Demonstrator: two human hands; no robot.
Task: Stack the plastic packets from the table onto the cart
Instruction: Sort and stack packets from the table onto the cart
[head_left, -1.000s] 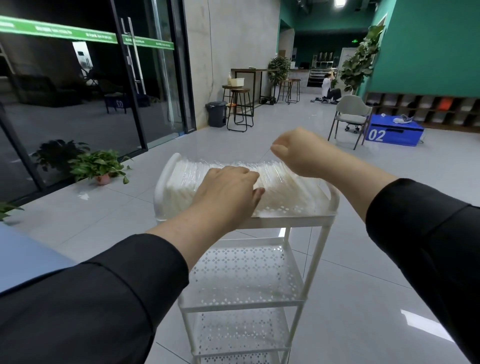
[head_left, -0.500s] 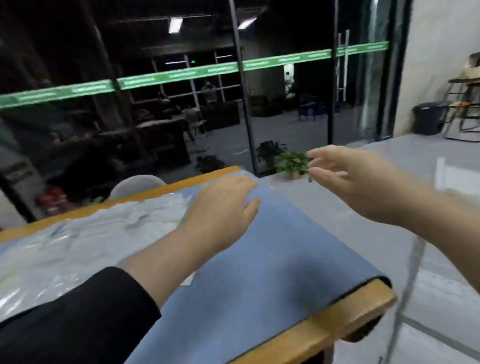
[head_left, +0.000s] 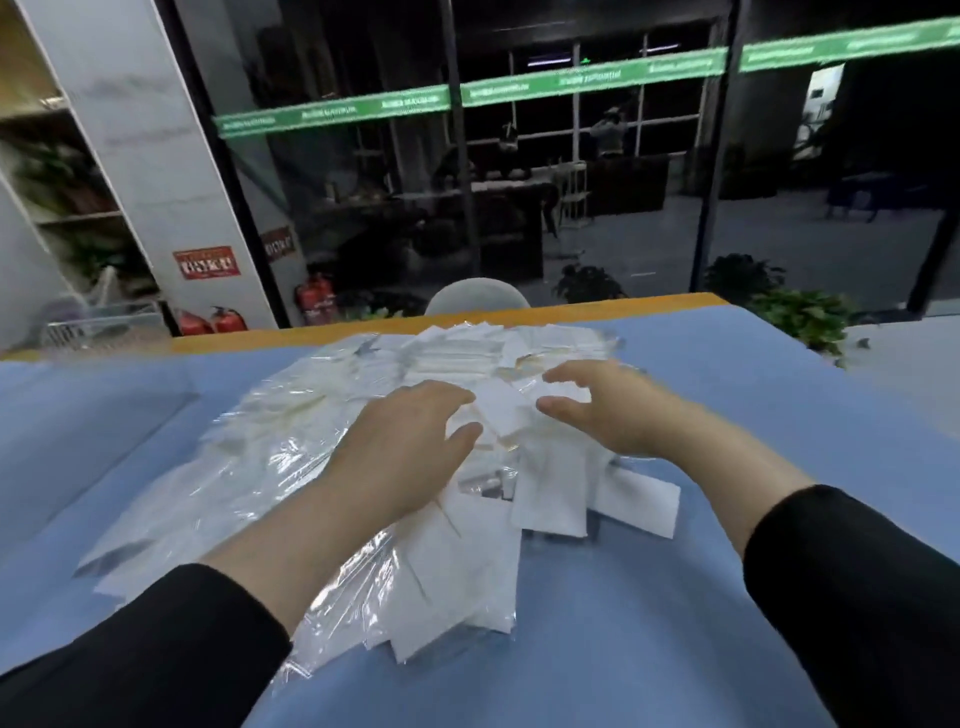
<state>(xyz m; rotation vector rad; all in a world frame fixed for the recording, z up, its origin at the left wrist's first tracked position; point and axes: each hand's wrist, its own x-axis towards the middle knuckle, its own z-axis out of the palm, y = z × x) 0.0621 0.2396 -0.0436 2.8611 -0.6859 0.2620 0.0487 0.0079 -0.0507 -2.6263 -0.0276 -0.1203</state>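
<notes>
Plastic packets (head_left: 363, 467) heaped loosely mid-table on blue table cover (head_left: 779, 415), slippery film overlapped; much of task judged left. Left hand (head_left: 410, 441) laid palm-down on heap, fingers relaxed and spread, nothing grasped, likely to steady pile. Right hand (head_left: 613, 410) hovered at heap's right side, fingers half-curled, nothing gripped; scoop judged intended. Cart not seen.

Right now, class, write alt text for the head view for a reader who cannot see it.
Both hands, left hand and right hand, reach with fingers spread over a loose pile of plastic packets on a blue-covered table, apparently not yet gripping any. Beyond the table stand a dark glass wall and potted plants.
</notes>
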